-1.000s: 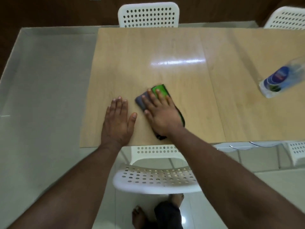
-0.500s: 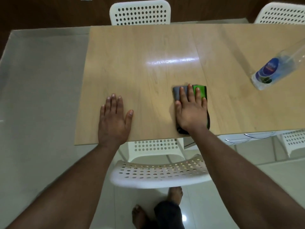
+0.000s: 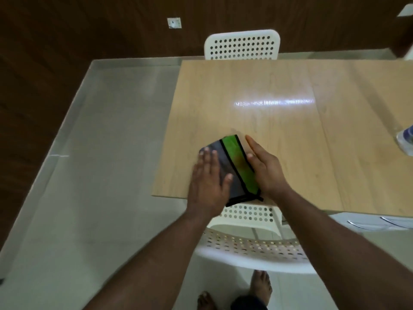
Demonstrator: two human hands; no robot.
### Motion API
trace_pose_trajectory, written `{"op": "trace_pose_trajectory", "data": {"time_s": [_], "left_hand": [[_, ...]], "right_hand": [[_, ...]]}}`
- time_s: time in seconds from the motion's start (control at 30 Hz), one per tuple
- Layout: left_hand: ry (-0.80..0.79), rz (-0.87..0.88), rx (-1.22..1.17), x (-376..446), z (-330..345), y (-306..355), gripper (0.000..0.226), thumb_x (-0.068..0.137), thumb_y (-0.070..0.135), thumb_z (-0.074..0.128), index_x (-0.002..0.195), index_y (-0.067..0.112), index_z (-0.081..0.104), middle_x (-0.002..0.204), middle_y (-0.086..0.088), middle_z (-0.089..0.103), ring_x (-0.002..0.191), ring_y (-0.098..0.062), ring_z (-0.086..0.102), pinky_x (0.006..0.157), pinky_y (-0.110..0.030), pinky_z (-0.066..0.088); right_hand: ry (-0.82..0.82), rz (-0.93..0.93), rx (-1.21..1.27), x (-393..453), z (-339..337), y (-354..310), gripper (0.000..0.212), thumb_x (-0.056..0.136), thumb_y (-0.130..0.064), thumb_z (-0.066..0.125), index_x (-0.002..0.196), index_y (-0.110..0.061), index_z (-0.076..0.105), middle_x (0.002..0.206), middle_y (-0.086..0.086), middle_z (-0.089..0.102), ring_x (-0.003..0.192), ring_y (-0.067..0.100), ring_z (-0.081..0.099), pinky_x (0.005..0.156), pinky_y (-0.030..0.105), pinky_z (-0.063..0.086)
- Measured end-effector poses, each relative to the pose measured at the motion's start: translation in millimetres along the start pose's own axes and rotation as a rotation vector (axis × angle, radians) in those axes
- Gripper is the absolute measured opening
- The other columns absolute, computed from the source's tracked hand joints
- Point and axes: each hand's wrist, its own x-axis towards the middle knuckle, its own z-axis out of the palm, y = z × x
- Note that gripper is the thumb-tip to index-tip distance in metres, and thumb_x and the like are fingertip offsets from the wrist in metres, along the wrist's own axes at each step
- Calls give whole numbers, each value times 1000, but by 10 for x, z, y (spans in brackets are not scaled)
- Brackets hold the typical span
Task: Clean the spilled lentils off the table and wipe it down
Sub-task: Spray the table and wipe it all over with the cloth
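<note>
Cloth (image 3: 232,168), grey and green, at the worktop's (image 3: 279,135) six o'clock edge; left hand (image 3: 209,182) flat on it, right hand (image 3: 266,168) open-fingered alongside, touching.

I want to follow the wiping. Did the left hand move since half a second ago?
Yes. The left hand moved right along the table's near edge, from bare wood onto the cloth.
</note>
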Motion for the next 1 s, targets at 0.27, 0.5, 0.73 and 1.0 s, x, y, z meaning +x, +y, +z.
{"op": "trace_pose_trajectory", "data": {"time_s": [0.27,0.5,0.73,1.0], "left_hand": [[11,1,244,485,304,343,72,106,52,9,169,19,10,177,-10,-3,163,-31,-10,130,-54,1],[78,-380,267,365,68,-279,75,105,57,15,169,19,14,176,-15,-1,161,-41,-6,129,-58,1],[89,-653,171,-295,151,-14,82,104,59,21,166,5,18,173,-27,4,159,-48,0,128,-59,7],[41,-540,161,-350,365,652,83,104,59,19,166,4,18,173,-27,5,161,-43,-2,130,-56,5]], "right_hand": [[25,-245,-392,23,97,484,53,109,-34,39,162,-29,40,168,-8,37,156,7,30,127,33,29],[-50,-268,-751,-17,150,454,55,111,-47,27,165,-36,28,174,-10,18,162,11,9,128,36,22],[-75,-231,-699,-23,156,381,60,110,-45,28,166,-27,27,174,-8,20,162,11,10,129,40,21],[-146,-6,65,12,-108,259,53,104,-34,46,156,-23,50,163,-5,45,153,4,32,126,23,21]]}}
